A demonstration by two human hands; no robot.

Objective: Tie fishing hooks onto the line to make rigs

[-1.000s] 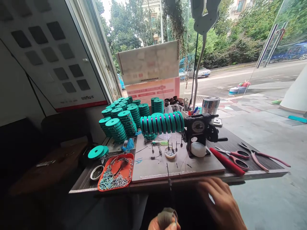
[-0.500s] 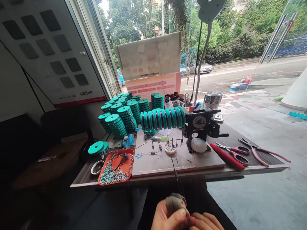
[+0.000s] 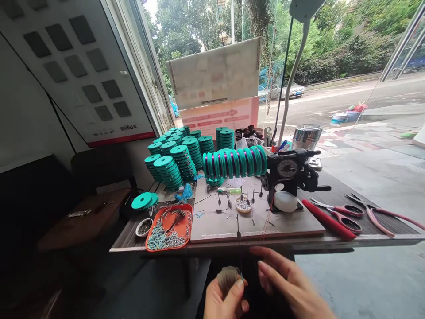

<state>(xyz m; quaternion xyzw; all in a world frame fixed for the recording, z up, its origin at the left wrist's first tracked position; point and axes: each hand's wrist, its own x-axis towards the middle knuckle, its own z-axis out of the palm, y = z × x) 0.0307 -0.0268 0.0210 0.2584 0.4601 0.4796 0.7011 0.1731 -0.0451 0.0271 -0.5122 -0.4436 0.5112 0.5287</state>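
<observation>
At the lower middle, my left hand (image 3: pixel 229 294), with a grey-brown wrap (image 3: pixel 227 276) on one finger, is closed in a pinch. Between thumb and finger shows a thin line with a small blue tip (image 3: pixel 242 278). My right hand (image 3: pixel 294 283) is held apart to the right, fingers spread and slightly blurred, with nothing visible in it. Beyond the hands, a dark slim piece (image 3: pixel 238 235) hangs at the board's front edge. A row of teal foam spools (image 3: pixel 234 163) sits on a black hand-cranked winder (image 3: pixel 288 170), with thin lines and small dark parts hanging below.
A red tray (image 3: pixel 181 226) of small metal and bluish parts lies left, beside a small white bowl (image 3: pixel 144 227). A dish of white beads (image 3: pixel 244 205) stands on the board (image 3: pixel 212 230). Scissors (image 3: pixel 345 217) and pliers (image 3: pixel 375 215) lie right. Stacked teal spools (image 3: pixel 169 173) stand behind.
My right hand has parted from my left, moving up and right with its fingers opening. My left hand has shifted slightly left in view, still pinching the line. The camera view has turned slightly.
</observation>
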